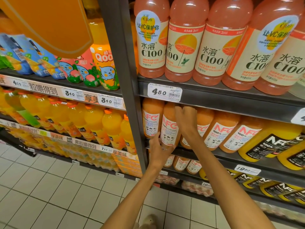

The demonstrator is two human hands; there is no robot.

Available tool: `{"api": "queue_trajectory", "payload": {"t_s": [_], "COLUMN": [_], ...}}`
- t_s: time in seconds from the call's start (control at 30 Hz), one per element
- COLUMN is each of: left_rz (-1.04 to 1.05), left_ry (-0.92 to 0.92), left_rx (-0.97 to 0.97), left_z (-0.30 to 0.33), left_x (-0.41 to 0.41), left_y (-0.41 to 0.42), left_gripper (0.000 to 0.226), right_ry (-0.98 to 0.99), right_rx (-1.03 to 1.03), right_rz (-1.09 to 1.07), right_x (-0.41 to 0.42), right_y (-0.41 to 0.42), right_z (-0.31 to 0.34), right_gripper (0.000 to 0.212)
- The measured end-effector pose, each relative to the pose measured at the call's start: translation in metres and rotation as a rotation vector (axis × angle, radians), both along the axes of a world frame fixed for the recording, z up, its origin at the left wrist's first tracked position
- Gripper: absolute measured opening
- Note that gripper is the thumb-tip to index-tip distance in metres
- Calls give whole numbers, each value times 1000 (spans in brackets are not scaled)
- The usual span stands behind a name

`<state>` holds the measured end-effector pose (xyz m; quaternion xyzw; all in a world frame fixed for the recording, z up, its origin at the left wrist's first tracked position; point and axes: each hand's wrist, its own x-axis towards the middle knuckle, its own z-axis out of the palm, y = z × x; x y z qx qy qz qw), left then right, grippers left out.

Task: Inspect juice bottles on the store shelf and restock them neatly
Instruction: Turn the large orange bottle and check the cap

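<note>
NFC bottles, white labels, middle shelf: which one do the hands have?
The second NFC bottle from the left. The left hand grips its base and the right hand holds its right side; the other bottles in the row are untouched.

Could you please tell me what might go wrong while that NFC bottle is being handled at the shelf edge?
The left hand grips only the base of the NFC bottle, which sits at the shelf lip; it could tip out. The right hand reaches between tightly packed neighbours and might knock one over.
</note>
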<state>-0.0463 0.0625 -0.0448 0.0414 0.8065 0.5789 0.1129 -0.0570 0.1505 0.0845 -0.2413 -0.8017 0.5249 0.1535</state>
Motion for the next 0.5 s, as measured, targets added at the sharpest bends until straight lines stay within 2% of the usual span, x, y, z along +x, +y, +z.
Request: {"api": "queue_trajectory", "payload": {"t_s": [0.13, 0.23, 0.33, 0.4, 0.5], "left_rz": [12, 38, -101, -167, -155], "left_ry": [32, 2, -57, -35, -19], "left_rx": [-40, 30, 67, 64, 66], "left_z": [-7, -8, -9, -11, -8], "left_x": [13, 18, 22, 29, 47], "left_y": [-6, -12, -24, -32, -44], "left_gripper": [80, 82, 102, 94, 78], "right_ry": [135, 201, 256, 269, 289], "right_rx": [-9, -13, -81, -103, -121], "right_rz": [54, 65, 98, 128, 149], "right_x": [7, 14, 27, 35, 46], "right_y": [-3, -2, -2, -3, -5], "right_z": [-2, -2, -5, -11, -14], "right_gripper": [19, 30, 25, 28, 25]}}
